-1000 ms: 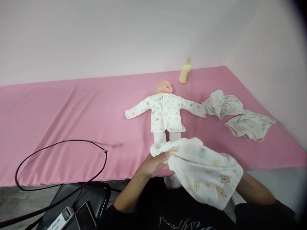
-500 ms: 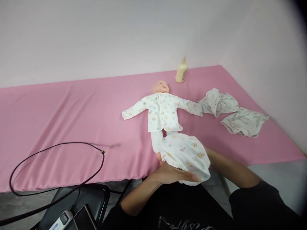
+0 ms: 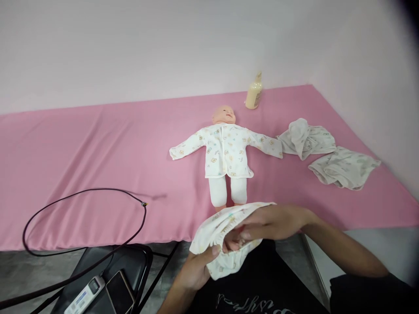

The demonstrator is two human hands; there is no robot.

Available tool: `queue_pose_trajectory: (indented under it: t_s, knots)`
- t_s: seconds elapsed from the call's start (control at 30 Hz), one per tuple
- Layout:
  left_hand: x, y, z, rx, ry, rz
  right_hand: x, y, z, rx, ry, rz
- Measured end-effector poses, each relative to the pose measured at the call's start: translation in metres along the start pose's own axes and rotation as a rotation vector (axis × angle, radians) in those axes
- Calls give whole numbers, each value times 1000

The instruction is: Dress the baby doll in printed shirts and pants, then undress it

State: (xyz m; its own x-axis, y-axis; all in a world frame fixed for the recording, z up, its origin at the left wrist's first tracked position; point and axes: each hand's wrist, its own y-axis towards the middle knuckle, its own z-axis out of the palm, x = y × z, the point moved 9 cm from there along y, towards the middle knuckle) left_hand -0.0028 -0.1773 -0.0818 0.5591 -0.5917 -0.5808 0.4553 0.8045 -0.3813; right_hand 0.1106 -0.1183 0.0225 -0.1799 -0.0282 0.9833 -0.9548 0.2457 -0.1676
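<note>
A white printed garment (image 3: pixel 209 231) hangs between the two hands at the near edge of the pink table cover (image 3: pixel 114 161), just on the near side of the doll (image 3: pixel 223 114), whose feet it hides. The left hand (image 3: pixel 198 268) grips the garment's left side, its thumb pressed onto the gathered edge; its other fingers are mostly out of sight. The right hand (image 3: pixel 273 220) comes in from the right, partly inside the cloth, with fingers bent in toward the gathered opening. Fingertips show within that opening, but I cannot tell whether they pinch fabric, or for certain which hand each belongs to. The doll lies face up in a buttoned printed shirt (image 3: pixel 225 150), arms spread, head to the far side. Near its right-hand sleeve lie a crumpled cloth (image 3: pixel 319 139) and a folded cloth (image 3: pixel 345 168); a pump bottle (image 3: pixel 253 94) stands at the far edge. In my judgement, the step in hand is working the garment's opening wide and bunching the fabric. The next move seems to call for a steady left hold while the right fingers gather more cloth, without letting the elastic edge slip shut.
</note>
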Motion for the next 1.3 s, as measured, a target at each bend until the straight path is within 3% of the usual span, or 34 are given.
queue_pose_trajectory:
  t_s: [0.07,0.1,0.23,0.27,0.43,0.63,0.83,1.03,1.17,1.3]
  knots:
    - [3,-9,-11,-31,-121,4,7,-11,2,28,-77,-41]
    - [4,-13,-13,-45,-174,-2,7,-15,-3,-21,-124,-46]
    - [2,-27,-20,-174,-364,2,-12,-17,-41,-486,-457,32]
    - [3,-31,-21,-211,-404,5,-16,-11,-44,-540,-596,31]
    - [4,-58,-39,-270,-439,1,-37,33,-20,-324,-1080,-124]
    - [11,-77,-45,-50,-313,-69,-48,55,-14,-204,-1250,-143]
    - [12,-66,-61,-284,-400,-61,-42,65,-15,-173,-1326,-195]
    - [17,-53,-60,-316,-451,-44,-4,60,-29,-240,-1193,-254]
    - [24,-33,-42,-175,-476,-50,13,59,-37,-257,-1134,-234]
    - [22,-14,-24,-86,-512,-26,10,62,-36,-265,-1144,-209]
